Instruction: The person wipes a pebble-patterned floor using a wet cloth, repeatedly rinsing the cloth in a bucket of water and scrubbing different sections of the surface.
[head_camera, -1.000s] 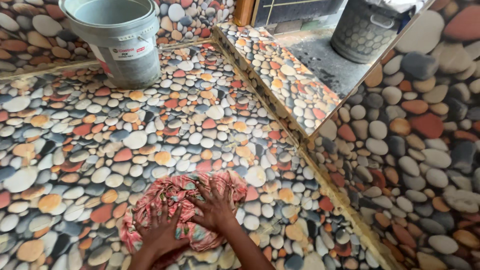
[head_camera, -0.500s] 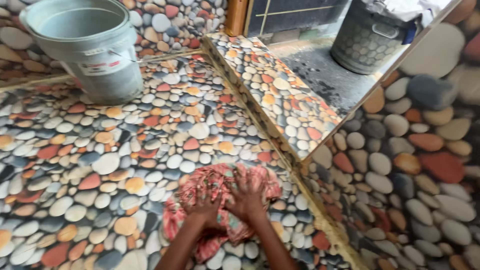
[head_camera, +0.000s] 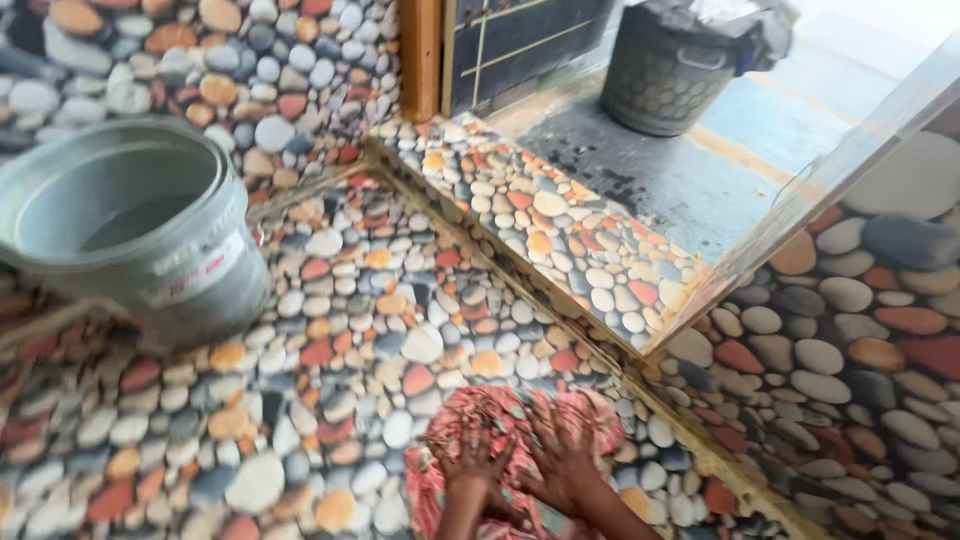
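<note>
Cloth (head_camera: 500, 440) lies partly hidden under flat, open left hand (head_camera: 472, 462) and right hand (head_camera: 562, 465).

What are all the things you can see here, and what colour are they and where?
cloth: one, pink-red with a pattern, bunched on the floor at the bottom middle, under both hands
bucket: one, grey, standing on the floor at the left
dark bin: one, dark grey with a cell pattern, at the top, beyond the step
step: one, pebble-patterned, running from the top middle down to the right
floor: pebble pattern in white, orange, red and grey, all around the cloth
left hand: one, fingers spread, pressed on the cloth
right hand: one, fingers spread, pressed on the cloth beside the left hand
</note>
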